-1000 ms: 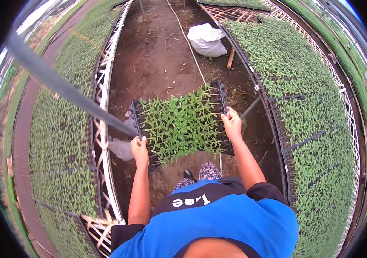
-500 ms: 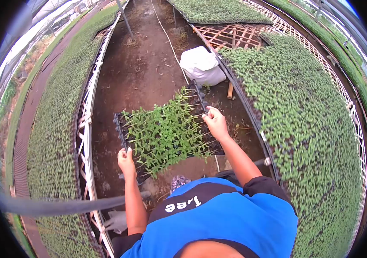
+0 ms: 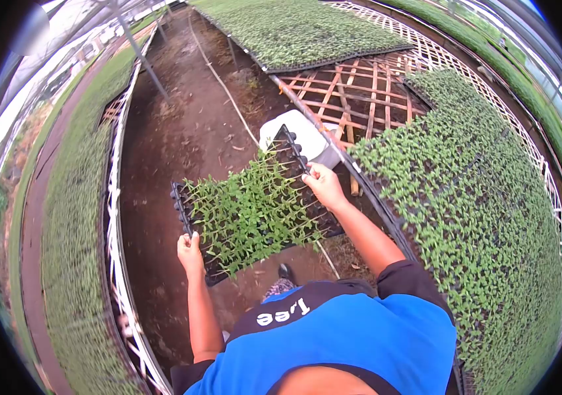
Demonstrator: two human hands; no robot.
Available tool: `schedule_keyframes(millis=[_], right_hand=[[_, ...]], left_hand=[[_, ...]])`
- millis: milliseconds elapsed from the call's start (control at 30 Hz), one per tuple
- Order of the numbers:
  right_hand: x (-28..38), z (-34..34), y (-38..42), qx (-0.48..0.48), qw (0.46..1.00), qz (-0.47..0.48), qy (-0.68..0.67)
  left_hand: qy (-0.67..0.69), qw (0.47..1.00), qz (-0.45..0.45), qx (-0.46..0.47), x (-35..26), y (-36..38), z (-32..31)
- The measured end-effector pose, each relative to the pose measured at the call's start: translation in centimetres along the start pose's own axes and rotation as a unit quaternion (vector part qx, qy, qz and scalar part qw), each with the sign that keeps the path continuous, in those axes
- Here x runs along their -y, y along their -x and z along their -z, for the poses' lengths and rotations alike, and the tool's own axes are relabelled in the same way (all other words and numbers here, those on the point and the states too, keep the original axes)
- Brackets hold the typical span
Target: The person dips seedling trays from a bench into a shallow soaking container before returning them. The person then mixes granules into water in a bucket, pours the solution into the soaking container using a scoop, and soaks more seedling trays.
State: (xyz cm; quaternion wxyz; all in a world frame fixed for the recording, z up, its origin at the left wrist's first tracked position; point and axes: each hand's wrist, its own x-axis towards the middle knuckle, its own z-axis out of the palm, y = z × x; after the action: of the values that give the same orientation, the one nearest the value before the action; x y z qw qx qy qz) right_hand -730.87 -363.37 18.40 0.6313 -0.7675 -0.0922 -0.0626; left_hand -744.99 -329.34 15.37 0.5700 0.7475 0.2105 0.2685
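Between my two hands a black seedling tray [image 3: 177,203] is held up over the dirt path, its middle covered by leafy green seedlings [image 3: 248,207]. My left hand [image 3: 191,253] is closed on the tray's left edge, thumb on top. On the opposite side, my right hand [image 3: 324,184] pinches the right edge, near several round black cell bottoms. The seedlings lean inward from both sides. Part of a white sack [image 3: 294,135] shows behind the tray's far right corner.
A bench of seedlings [image 3: 478,217] runs along my right, with a bare wooden lattice section [image 3: 353,95] farther ahead. Another seedling bench [image 3: 77,243] with a white frame lines the left. A pale hose [image 3: 218,79] lies along the dirt path [image 3: 169,131]; a metal post [image 3: 139,52] stands ahead left.
I have moved forward along the path with the tray still in both hands. The white sack is nearer and partly behind the tray; the bare lattice shows larger. A shoe now shows below.
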Motion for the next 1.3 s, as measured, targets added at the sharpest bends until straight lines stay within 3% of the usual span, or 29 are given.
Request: schedule_keyframes(millis=[33, 67, 100, 133, 200, 300, 433, 567, 733, 767, 833, 900, 967, 1000, 1100, 1167, 1267, 1300], right_hand=[[0.4, 0.6, -2.8, 0.016, 0.998, -0.057, -0.006], [-0.9, 1.0, -6.1, 0.017, 0.997, -0.06, -0.042], [-0.5, 2.0, -9.3, -0.022, 0.999, -0.012, -0.028], [-1.0, 3.8, -13.0, -0.012, 0.999, -0.036, 0.022], [0.1, 5.9, -19.4, -0.096, 0.988, 0.111, 0.036], [0.9, 11.4, -29.5, -0.079, 0.989, 0.065, 0.111], [-0.4, 18.1, -42.1, -0.117, 0.943, 0.062, 0.304], [-4.9, 24.5, -53.5, -0.099, 0.888, 0.01, 0.449], [-12.0, 30.8, -63.6, -0.124, 0.837, -0.072, 0.528], [-13.6, 31.8, -65.1, -0.129, 0.829, -0.093, 0.536], [-17.0, 33.5, -67.1, -0.151, 0.81, -0.112, 0.555], [-17.9, 33.4, -67.8, -0.134, 0.801, -0.19, 0.552], [-19.6, 34.0, -68.2, -0.129, 0.786, -0.22, 0.563], [-23.4, 35.3, -69.2, -0.145, 0.779, -0.214, 0.571], [-25.3, 34.8, -68.3, -0.19, 0.768, -0.254, 0.556], [-28.8, 36.1, -68.9, -0.211, 0.747, -0.324, 0.541], [-29.6, 36.7, -68.9, -0.256, 0.72, -0.382, 0.52], [-29.5, 36.5, -69.0, -0.254, 0.712, -0.399, 0.519]], left_hand=[[0.006, 1.0, 0.0, 0.017, 0.2, -3.3, -1.7], [0.026, 0.999, 0.008, 0.027, -0.7, -6.0, -3.5], [0.045, 0.998, 0.016, 0.037, -2.4, -8.6, -6.1], [0.036, 0.998, 0.013, 0.058, -4.9, -10.6, -8.5], [0.077, 0.993, 0.003, 0.085, -6.1, -15.7, -12.8], [0.134, 0.985, 0.004, 0.111, -7.4, -21.9, -21.0], [0.202, 0.968, 0.01, 0.15, -7.8, -27.8, -34.1], [0.273, 0.935, 0.094, 0.204, -8.5, -31.2, -48.6], [0.299, 0.896, 0.217, 0.247, -7.7, -33.8, -59.9], [0.286, 0.902, 0.203, 0.254, -4.0, -34.8, -61.3], [0.268, 0.875, 0.291, 0.279, -4.3, -34.5, -62.9], [0.264, 0.864, 0.317, 0.289, -3.8, -33.9, -63.9], [0.201, 0.866, 0.34, 0.306, 0.3, -34.6, -63.5], [0.16, 0.868, 0.339, 0.324, 1.5, -35.1, -63.0], [0.011, 0.849, 0.384, 0.362, 1.6, -36.3, -61.4], [-0.013, 0.827, 0.383, 0.412, 1.5, -37.1, -60.1], [-0.111, 0.825, 0.399, 0.385, -0.6, -39.1, -58.7], [-0.115, 0.861, 0.328, 0.372, -0.9, -40.2, -58.4]])
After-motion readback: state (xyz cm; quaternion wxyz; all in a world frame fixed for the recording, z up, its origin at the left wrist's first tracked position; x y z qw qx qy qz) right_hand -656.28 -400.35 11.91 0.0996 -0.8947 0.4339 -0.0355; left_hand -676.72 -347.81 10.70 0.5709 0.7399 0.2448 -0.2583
